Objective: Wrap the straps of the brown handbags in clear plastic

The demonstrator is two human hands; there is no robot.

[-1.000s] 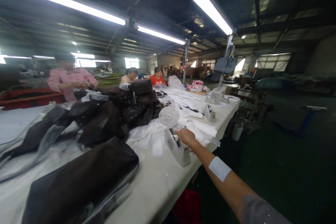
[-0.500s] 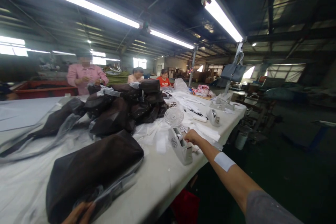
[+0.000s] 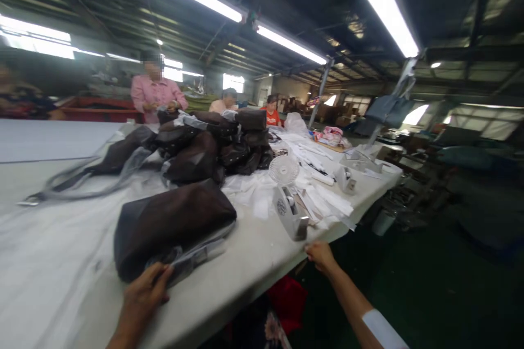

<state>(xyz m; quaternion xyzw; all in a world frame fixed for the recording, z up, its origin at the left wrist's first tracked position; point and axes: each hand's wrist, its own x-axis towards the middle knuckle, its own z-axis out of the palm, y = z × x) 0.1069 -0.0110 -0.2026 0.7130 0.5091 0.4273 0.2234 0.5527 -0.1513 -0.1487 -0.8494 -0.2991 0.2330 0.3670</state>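
A dark brown bag (image 3: 176, 223) lies on the pale cloth-covered table (image 3: 249, 251), with a plastic-wrapped strap along its near side. My left hand (image 3: 145, 292) pinches that wrapped strap at the bag's lower edge. Just in front of the grey tape dispenser (image 3: 291, 212), at the table's edge, my right hand (image 3: 321, 257) is closed; what it holds, if anything, is too small to make out. A white patch sits on my right forearm. Behind the bag rises a heap of similar dark bags (image 3: 196, 155).
A small round fan (image 3: 284, 169) stands behind the dispenser, near white strips (image 3: 315, 196). A second dispenser (image 3: 345, 179) is farther right. People work across the table, one in a pink shirt (image 3: 155, 92). A metal post (image 3: 380, 120) carries a hanging bag.
My right hand has moved from the tape dispenser towards me to the table's edge. My left hand shows more fully at the strap. The view has shifted, and the bag appears farther right.
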